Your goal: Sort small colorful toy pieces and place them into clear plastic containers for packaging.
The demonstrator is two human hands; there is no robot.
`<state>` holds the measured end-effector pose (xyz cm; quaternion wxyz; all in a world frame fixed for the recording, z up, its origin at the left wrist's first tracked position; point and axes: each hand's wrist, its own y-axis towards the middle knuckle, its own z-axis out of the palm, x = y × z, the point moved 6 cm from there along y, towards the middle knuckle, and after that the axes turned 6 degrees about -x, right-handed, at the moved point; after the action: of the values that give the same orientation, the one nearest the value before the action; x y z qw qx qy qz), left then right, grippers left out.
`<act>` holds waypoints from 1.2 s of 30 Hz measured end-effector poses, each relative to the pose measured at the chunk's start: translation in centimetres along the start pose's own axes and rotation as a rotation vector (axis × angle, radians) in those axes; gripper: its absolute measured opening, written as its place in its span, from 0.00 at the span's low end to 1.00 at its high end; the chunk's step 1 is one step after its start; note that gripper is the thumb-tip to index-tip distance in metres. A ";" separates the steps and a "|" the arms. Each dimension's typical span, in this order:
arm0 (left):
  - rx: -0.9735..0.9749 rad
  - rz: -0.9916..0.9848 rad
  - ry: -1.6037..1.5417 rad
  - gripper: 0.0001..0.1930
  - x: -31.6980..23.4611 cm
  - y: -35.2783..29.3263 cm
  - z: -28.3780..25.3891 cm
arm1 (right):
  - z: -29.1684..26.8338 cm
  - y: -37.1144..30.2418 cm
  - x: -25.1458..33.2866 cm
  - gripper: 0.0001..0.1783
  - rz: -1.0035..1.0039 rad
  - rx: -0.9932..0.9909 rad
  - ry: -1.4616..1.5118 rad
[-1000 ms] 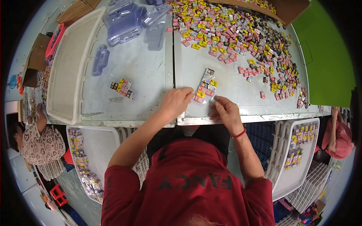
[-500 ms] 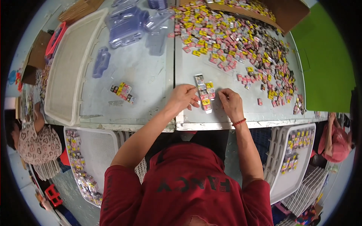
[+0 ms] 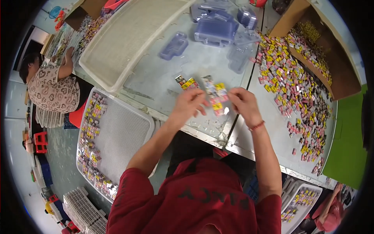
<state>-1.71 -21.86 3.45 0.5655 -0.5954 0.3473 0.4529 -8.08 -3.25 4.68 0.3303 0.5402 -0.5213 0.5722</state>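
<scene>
A cross-shaped cluster of small printed blocks (image 3: 216,97), yellow, pink, white and black, hangs slightly blurred between my two hands above the table. My left hand (image 3: 188,106) has its fingers curled, with the fingertips at the cluster's left edge. Pinching fingers of my right hand (image 3: 246,104), which wears a red bead bracelet, meet its right edge. Exact contact is smeared by motion. Just beyond my left hand lies a second group of blocks (image 3: 187,82) on the table, partly hidden by that hand.
Many loose blocks (image 3: 300,105) spread over the right table, below an open cardboard box (image 3: 343,62). Clear bluish plastic cases (image 3: 216,29) lie at the back. A white tray (image 3: 113,58) stands at left; a lower crate (image 3: 120,132) holds block groups. Co-workers sit at both sides.
My view has turned to the right. Both hands and the cluster have moved left, from the right table across the seam to the left table, near the second group.
</scene>
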 end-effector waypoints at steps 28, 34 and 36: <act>-0.186 1.125 1.079 0.10 -5.9 12.7 12.2 | 0.9 -6.5 -3.4 0.10 -0.252 -0.131 -0.383; -0.044 0.590 1.336 0.14 -4.8 12.2 15.1 | -3.2 -8.4 -5.4 0.08 -0.207 -0.249 -0.236; -0.048 0.493 1.336 0.14 -5.1 12.0 14.7 | -3.3 -8.4 -5.4 0.08 -0.185 -0.234 -0.234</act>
<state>-16.71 -9.26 4.64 0.0994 -0.6621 0.7341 0.1132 0.02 2.94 1.93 0.3790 0.6066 -0.5672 0.4083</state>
